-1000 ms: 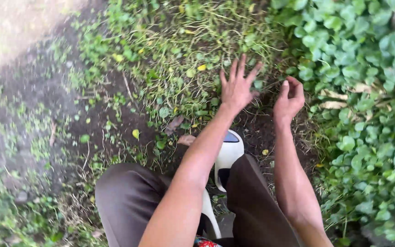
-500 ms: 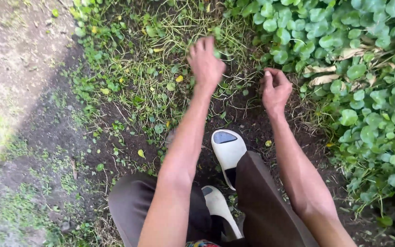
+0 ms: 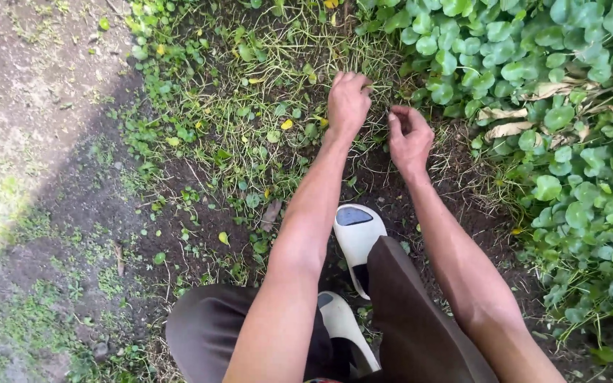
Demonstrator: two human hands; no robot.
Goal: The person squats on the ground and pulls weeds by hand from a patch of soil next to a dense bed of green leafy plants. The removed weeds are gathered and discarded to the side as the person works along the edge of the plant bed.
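My left hand reaches forward into a patch of thin grass and small weeds, and its fingers are curled shut on a few of the stems. My right hand hovers just to its right over dark bare soil. Its fingers are curled in towards the thumb, and I see nothing in them. The two hands are a few centimetres apart. Both forearms stretch out from my knees, which are in brown trousers.
A dense bed of round-leaved green plants fills the right side, with dry leaves among them. My feet in white slippers stand on the soil below my hands. A pale dirt path runs along the left.
My left hand went from spread open in the air to down in the grass, fingers closed on stems. My right hand stayed curled and drifted left, closer to the left hand.
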